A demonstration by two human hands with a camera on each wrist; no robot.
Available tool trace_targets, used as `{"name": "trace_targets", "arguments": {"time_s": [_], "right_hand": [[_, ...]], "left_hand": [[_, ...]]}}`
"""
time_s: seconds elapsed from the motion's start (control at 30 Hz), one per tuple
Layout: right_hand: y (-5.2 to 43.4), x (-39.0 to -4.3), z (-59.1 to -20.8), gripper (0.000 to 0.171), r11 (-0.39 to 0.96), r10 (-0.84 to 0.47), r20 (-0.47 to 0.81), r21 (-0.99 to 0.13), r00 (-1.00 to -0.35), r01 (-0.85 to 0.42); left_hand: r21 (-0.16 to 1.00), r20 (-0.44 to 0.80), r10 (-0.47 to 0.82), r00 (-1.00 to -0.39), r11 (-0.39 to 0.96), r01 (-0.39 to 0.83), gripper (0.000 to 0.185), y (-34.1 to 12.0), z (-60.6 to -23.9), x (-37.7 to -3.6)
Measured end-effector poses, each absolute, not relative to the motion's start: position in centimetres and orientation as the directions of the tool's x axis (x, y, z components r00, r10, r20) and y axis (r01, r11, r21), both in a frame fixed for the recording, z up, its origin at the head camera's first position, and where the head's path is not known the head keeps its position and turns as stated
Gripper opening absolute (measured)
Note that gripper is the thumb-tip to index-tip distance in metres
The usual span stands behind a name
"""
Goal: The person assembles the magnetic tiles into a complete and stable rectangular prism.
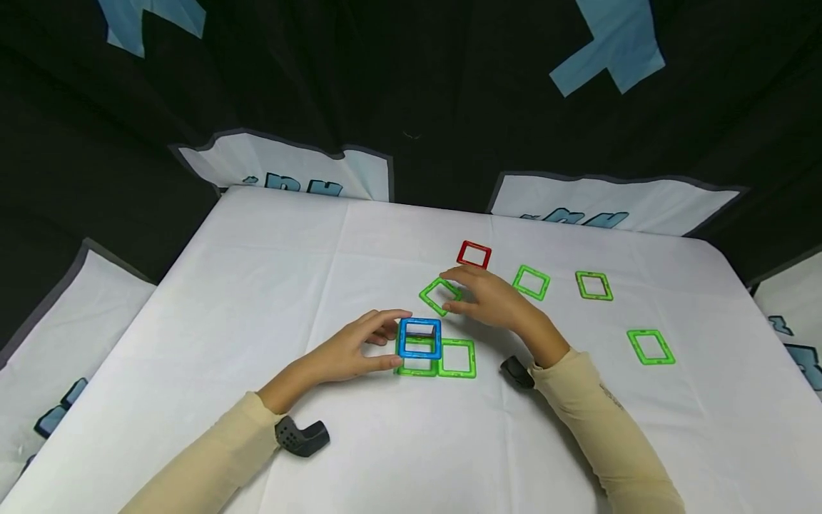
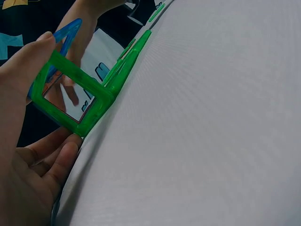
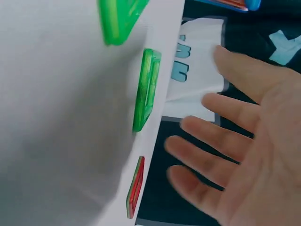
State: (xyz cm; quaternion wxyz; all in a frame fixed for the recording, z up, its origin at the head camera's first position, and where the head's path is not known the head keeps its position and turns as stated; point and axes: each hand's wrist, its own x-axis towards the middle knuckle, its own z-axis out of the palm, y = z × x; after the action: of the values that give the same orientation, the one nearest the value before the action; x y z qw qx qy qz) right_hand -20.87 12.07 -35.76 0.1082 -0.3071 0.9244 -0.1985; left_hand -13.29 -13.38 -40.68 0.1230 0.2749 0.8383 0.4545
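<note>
A small structure of magnetic square tiles stands on the table, with a blue tile (image 1: 420, 355) as its top and a green tile (image 2: 98, 115) upright at its side. My left hand (image 1: 349, 350) grips it from the left, thumb at the blue tile's near corner and forefinger at its far corner. A flat green tile (image 1: 472, 359) lies against the structure's right side. My right hand (image 1: 491, 296) hovers with spread fingers, holding nothing, beside a loose green tile (image 1: 432, 305). Just beyond that hand lies a red tile (image 1: 478, 245).
To the right lie more loose green tiles: one near the right wrist (image 1: 545, 288), another farther right (image 1: 598, 298), and a third closer to me (image 1: 643, 332). The white tablecloth (image 1: 385, 442) ends at a dark curtain (image 1: 437, 107) behind. Black devices sit at both wrists.
</note>
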Motion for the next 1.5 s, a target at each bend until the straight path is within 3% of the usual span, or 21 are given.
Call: {"name": "trace_targets", "arguments": {"time_s": [0.13, 0.3, 0.7, 0.97, 1.2, 1.5], "right_hand": [[12.2, -21.1, -36.2, 0.058, 0.740, -0.638, -0.150, -0.389, -0.755, -0.549], [12.2, -21.1, -36.6, 0.035, 0.762, -0.632, -0.201, -0.335, -0.748, -0.554], [11.8, -20.7, -36.9, 0.009, 0.763, -0.642, -0.112, -0.187, -0.759, -0.618], [12.3, -20.6, -36.5, 0.012, 0.754, -0.656, -0.234, -0.260, -0.718, -0.604], [11.9, -20.5, -36.6, 0.013, 0.756, -0.651, -0.226, -0.278, -0.725, -0.592], [12.4, -20.4, -35.7, 0.028, 0.757, -0.628, -0.247, -0.413, -0.738, -0.506]], "left_hand": [[0.828, 0.042, 0.572, -0.819, 0.439, 0.349, 0.063, -13.3, -40.6, -13.3], [0.827, 0.037, 0.571, -0.820, 0.443, 0.346, 0.063, -13.3, -40.6, -13.4], [0.826, 0.041, 0.568, -0.822, 0.444, 0.348, 0.064, -13.3, -40.7, -13.4], [0.827, 0.044, 0.561, -0.827, 0.443, 0.345, 0.064, -13.3, -40.7, -13.4], [0.824, 0.058, 0.563, -0.825, 0.439, 0.358, 0.064, -13.3, -40.7, -13.3], [0.823, 0.060, 0.568, -0.821, 0.437, 0.362, 0.064, -13.4, -40.8, -13.4]]}}
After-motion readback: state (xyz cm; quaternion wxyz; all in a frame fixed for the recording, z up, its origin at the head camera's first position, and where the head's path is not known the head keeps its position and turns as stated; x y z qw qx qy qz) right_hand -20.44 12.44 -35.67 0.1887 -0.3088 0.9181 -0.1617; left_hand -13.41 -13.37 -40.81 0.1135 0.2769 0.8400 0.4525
